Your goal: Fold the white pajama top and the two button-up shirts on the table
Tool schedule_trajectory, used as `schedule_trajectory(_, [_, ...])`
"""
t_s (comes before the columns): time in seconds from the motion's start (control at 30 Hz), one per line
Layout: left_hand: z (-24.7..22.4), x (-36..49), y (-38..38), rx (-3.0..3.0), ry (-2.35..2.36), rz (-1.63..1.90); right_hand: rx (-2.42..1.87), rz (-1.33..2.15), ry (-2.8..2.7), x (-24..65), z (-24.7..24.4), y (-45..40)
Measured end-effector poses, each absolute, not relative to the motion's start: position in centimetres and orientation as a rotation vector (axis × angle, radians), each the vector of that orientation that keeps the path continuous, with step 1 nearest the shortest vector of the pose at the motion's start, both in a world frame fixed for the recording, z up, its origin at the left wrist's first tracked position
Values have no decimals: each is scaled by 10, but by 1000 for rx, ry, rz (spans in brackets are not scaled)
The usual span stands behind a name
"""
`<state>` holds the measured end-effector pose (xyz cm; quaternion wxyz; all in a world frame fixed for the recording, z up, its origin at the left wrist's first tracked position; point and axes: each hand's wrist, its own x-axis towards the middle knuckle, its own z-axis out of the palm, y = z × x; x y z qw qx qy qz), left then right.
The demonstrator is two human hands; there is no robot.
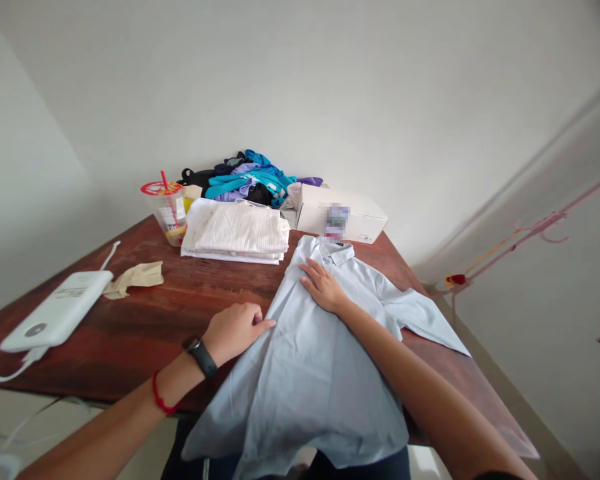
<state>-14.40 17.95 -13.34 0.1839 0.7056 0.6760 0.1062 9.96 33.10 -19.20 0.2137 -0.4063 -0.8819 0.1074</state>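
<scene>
A light grey-blue collared shirt lies lengthwise on the wooden table, its collar at the far end and its hem hanging over the near edge. One sleeve stretches out to the right, and the left side is folded inward. My left hand, with a black band on its wrist, is at the shirt's left edge. Its fingers are curled and the thumb is against the fabric; the fingertips are partly hidden. Below the collar, my right hand lies flat on the shirt with its fingers spread.
Behind the shirt stands a white box. Folded clothes are stacked beside it, before a heap of clothes. A plastic cup with a straw, a crumpled cloth and a cabled white power bank are at left.
</scene>
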Motion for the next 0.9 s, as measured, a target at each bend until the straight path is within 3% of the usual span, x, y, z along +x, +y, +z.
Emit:
schedule_trajectory(0.27, [-134,-167,199,1532,1442,269,-1064,307,-2435,103,-195,334])
schedule_trajectory(0.4, [-126,-164,192,1679,1637,213,-1046,301,-2444,105,-193,332])
schedule_trajectory(0.57, [-124,-144,155,2206,1784,489,-1055,250,-2511,104,-192,331])
schedule_trajectory(0.9, [-140,-169,82,1782,1695,425,-1085,245,-2571,101,-193,331])
